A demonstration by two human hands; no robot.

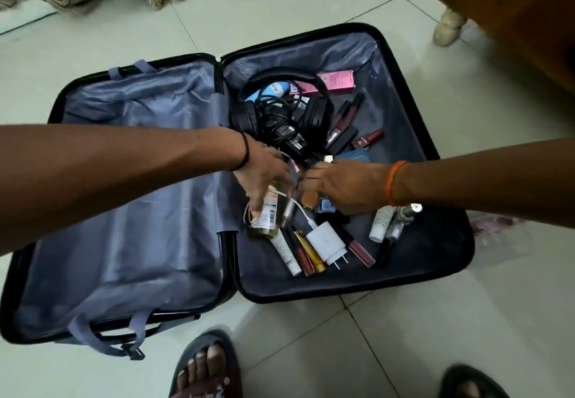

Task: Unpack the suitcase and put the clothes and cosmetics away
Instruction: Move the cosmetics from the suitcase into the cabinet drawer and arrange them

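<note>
Already the bottle is gripped by the left hand in the suitcase, its long axis running toward the person; what the right hand, beside it, grasps cannot be told.

No text in your view resolves well enough to read. The bottle under your left hand carries a barcode and fine print, illegible. The black charger brick, at 12 o'clock from your hands, has a white printed label, characters too small. The pink box, at 1 o'clock near the suitcase rim, shows a square code mark, lettering blurred. The white tube at 4 o'clock has faint print, unreadable.
</note>
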